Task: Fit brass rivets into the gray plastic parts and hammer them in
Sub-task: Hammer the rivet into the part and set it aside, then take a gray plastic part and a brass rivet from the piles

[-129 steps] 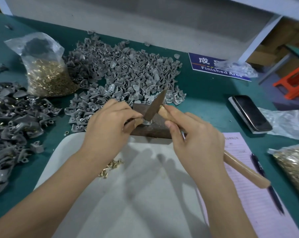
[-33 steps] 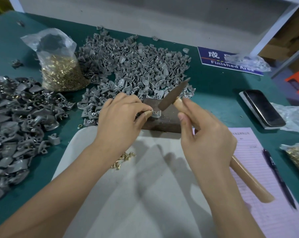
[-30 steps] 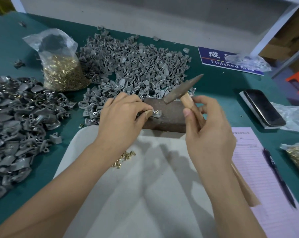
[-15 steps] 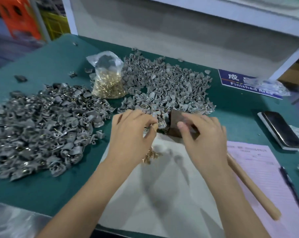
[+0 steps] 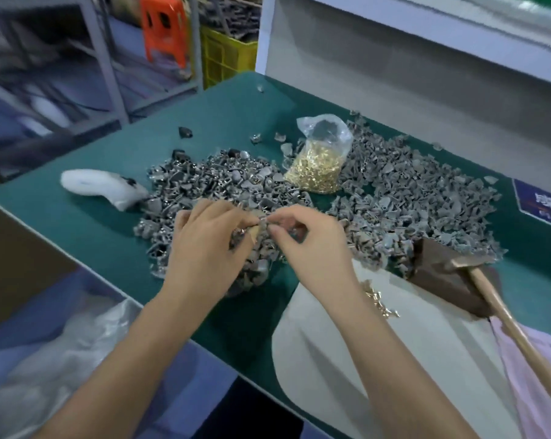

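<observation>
— Green cloth covers the table (image 5: 109, 217), right? What is on it?

— Lots of little gray plastic parts. One pile (image 5: 210, 188) sits on the left and another pile (image 5: 426, 198) sits on the right. Between them, at the back, stands a clear bag of brass rivets (image 5: 318, 166).

— What do the hands do?

— Both meet over the left pile. On the left hand (image 5: 204, 248) the fingers curl in and the thumb and fingertips pinch a small gray part (image 5: 263, 221). On the right hand (image 5: 309, 242) the fingers curl too, and they pinch the same small part from the other side. It is blurry, so I cannot tell if a rivet is in it.

— Where is the hammer (image 5: 489, 299)?

— It lies by itself on the dark block (image 5: 438, 267), on the right, well apart from both hands. Some loose rivets (image 5: 380, 304) lie on the white sheet (image 5: 394, 359) near the right arm.
</observation>
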`<move>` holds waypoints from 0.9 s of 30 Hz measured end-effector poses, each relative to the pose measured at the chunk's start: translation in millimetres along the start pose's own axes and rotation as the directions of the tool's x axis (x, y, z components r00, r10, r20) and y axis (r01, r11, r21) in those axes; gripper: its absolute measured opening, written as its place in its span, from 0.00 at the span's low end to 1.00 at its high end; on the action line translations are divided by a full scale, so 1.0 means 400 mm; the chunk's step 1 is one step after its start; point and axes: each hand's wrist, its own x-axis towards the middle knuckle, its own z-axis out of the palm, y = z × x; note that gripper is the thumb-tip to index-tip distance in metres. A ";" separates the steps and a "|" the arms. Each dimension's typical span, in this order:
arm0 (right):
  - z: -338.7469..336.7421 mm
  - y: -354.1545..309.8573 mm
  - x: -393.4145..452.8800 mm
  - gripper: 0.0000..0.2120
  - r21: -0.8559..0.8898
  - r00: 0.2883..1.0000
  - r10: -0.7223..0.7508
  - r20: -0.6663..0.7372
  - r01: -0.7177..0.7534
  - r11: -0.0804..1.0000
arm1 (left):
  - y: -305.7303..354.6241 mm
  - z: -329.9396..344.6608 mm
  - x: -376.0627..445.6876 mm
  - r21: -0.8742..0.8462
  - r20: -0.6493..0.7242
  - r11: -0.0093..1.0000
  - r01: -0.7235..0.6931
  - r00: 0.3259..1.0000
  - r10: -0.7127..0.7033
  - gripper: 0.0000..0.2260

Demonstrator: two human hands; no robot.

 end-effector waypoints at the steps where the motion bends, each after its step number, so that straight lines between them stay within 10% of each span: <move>1: 0.015 -0.009 0.009 0.06 0.003 1.000 -0.004 0.012 0.004 1.000 | -0.015 -0.008 0.001 0.012 -0.004 1.000 0.015 1.000 -0.015 0.05; 16: -0.154 0.107 -0.057 0.05 -0.050 0.992 0.097 -0.086 -0.101 0.994 | 0.044 0.032 0.027 -0.073 0.001 0.996 -0.054 0.999 0.054 0.05; 27: -0.319 0.281 -0.323 0.09 -0.156 0.986 0.137 -0.095 -0.151 0.976 | 0.278 0.253 0.013 -0.270 0.321 0.947 -0.176 0.910 0.261 0.08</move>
